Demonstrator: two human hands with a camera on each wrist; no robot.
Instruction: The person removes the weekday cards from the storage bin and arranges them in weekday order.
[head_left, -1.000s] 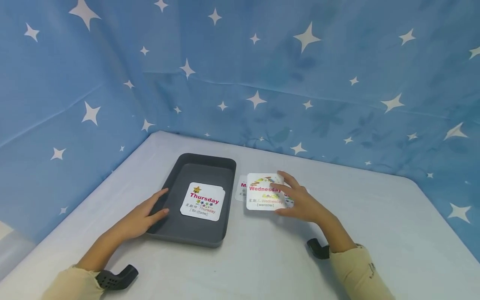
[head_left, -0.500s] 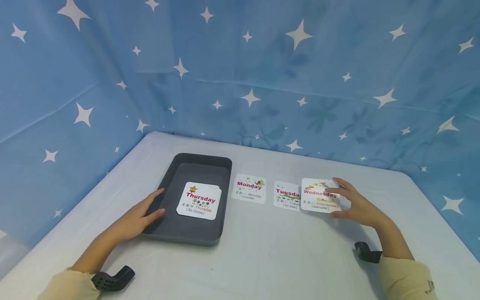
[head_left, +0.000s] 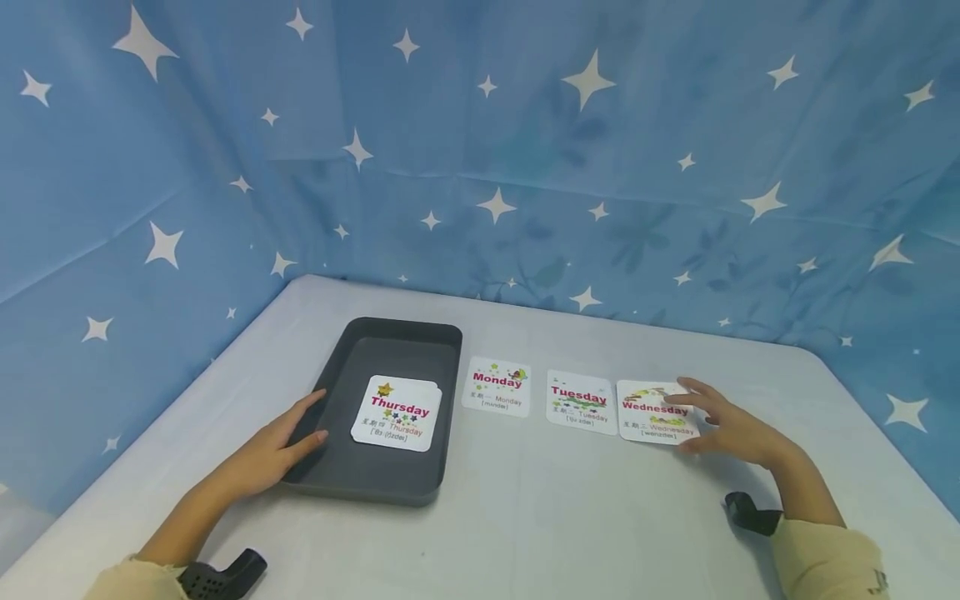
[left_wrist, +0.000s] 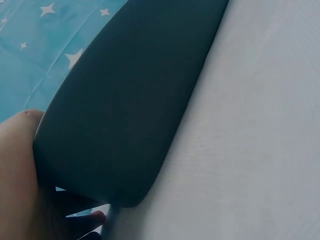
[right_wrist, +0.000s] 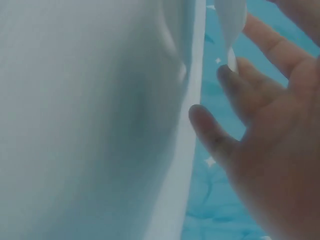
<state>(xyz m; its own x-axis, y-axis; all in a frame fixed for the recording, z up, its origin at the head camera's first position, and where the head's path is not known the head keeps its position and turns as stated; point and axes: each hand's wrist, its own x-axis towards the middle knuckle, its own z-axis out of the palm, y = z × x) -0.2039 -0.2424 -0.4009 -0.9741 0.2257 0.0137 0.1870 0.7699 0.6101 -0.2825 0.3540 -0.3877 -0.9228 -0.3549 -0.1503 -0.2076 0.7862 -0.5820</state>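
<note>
1. Gripping tray with left hand, left of centre.
2. Pinching Wednesday card with right hand, frame right, just beside Tuesday card.
3. Apparently setting Wednesday card down; likely needing gentle release next.

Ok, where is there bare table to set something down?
Mainly the tabletop between tray and right sleeve, this side of the Monday card and Tuesday card; also the strip between those cards and the curtain. Crowded: around the Wednesday card, between Tuesday card and right hand.

right hand holds the white wednesday card beside the tuesday card, left hand the gray tray.
</note>
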